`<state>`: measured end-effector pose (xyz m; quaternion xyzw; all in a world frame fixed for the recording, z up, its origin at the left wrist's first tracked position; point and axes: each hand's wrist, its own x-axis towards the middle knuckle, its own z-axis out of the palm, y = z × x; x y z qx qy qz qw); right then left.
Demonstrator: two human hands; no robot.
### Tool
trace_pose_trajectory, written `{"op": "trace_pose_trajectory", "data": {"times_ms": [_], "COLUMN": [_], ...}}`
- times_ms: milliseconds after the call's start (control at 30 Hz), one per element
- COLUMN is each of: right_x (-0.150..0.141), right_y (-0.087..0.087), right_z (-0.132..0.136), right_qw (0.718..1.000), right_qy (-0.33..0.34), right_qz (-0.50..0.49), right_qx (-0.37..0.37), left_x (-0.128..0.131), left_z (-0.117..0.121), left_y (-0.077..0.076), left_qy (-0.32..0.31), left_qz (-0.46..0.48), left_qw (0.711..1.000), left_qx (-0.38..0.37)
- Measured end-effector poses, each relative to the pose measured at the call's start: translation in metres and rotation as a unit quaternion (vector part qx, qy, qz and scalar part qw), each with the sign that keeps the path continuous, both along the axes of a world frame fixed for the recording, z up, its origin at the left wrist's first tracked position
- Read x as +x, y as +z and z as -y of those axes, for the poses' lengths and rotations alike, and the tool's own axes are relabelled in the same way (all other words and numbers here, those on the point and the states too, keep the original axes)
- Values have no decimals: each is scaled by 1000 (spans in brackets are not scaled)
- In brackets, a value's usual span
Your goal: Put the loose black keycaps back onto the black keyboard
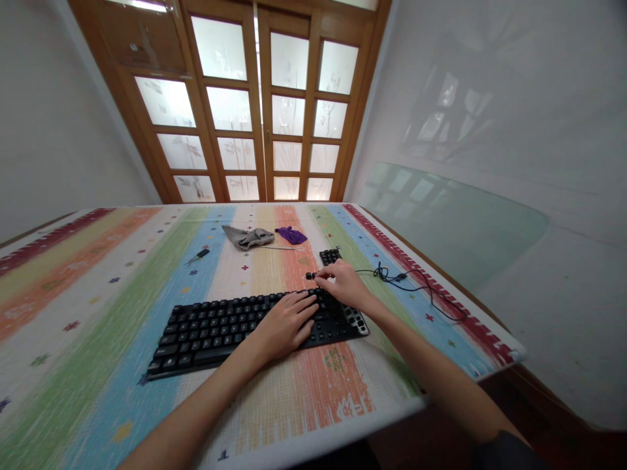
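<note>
A black keyboard (220,329) lies across the table in front of me, its right end bare of keycaps and showing a pale key bed (354,318). My left hand (287,324) rests on the keyboard's right part, palm down, fingers stretched over the keys. Just beyond the keyboard's back edge, my right hand (340,282) pinches thumb and forefinger together at a small black keycap (310,276). Behind that hand, a cluster of loose black keycaps (330,255) stands on the cloth, partly hidden by the knuckles.
A grey cloth (249,237) and a purple cloth (291,235) lie farther back, with a thin rod (277,248) before them. A small dark tool (199,255) is on the left. The black cable (426,284) trails right across the striped tablecloth (132,313). A wall borders the right side.
</note>
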<state>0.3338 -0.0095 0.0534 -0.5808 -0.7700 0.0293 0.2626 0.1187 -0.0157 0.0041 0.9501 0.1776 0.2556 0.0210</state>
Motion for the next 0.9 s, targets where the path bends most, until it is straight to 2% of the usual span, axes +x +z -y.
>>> {"op": "trace_pose_trajectory", "data": {"times_ms": [233, 500, 767, 900], "right_x": [9, 3, -15, -17], "right_y": [-8, -19, -33, -33], "right_z": [40, 69, 79, 77], "right_qw": [996, 993, 992, 993], "right_qy": [43, 76, 100, 103], "right_qz": [-71, -91, -46, -23], "right_qx": [-11, -14, 55, 55], "left_x": [-3, 3, 7, 8], "left_z": [-1, 19, 23, 22], "left_y": [1, 13, 11, 9], "left_qy": [0, 8, 50, 59], "left_qz": [48, 66, 62, 50], "left_qw": [999, 996, 994, 994], "left_qx": [-9, -67, -69, -81]}}
